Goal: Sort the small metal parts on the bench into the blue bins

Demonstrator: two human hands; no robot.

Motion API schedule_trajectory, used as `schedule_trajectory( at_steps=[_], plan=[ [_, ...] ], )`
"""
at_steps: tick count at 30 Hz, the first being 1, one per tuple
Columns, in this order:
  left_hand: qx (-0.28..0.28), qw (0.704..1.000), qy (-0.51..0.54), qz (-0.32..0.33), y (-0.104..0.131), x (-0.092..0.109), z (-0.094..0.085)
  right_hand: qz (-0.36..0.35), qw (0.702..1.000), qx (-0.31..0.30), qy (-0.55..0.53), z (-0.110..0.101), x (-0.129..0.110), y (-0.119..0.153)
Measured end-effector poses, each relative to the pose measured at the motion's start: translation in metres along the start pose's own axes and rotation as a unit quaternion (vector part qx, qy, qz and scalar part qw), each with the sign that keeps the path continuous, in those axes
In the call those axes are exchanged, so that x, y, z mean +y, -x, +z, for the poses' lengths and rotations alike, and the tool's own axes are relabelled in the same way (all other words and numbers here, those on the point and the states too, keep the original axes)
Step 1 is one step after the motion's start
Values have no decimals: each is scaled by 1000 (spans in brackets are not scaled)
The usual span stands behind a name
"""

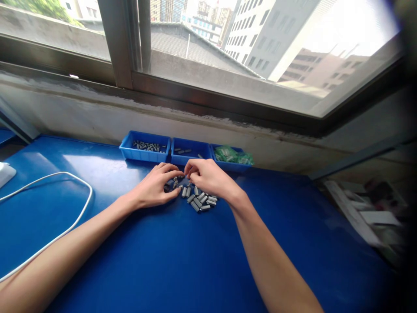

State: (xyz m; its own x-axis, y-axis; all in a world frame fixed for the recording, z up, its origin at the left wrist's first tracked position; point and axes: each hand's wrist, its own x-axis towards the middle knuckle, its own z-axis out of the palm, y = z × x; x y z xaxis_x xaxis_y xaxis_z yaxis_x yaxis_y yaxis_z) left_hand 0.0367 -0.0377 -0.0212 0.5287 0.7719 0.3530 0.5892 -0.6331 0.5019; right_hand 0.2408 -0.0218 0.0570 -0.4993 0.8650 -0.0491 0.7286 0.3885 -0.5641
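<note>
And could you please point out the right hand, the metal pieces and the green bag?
Right hand (210,177), head view: back of the hand.
Metal pieces (197,202), head view: side of one loose piece.
Green bag (227,153), head view: middle of its crumpled plastic.

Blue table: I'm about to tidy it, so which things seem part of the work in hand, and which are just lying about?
Probably in use:
metal pieces by the right hand
small parts by the left hand
left bin, middle bin, right bin

Probably lying about:
white cable
white object, left edge
</note>
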Motion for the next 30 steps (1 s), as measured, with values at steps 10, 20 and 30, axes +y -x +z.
schedule_trajectory(
  at_steps=[10,20,30],
  plan=[
    [-1,1000,-4,-7,-1,2,-2,-16,998,-22,-53,8,-1,-4],
    [-14,999,-33,2,0,-1,2,1,994,104,45,17,13,4],
    [14,1000,15,11,-3,-8,5,-65,968,213,113,75,25,21]
  ],
)
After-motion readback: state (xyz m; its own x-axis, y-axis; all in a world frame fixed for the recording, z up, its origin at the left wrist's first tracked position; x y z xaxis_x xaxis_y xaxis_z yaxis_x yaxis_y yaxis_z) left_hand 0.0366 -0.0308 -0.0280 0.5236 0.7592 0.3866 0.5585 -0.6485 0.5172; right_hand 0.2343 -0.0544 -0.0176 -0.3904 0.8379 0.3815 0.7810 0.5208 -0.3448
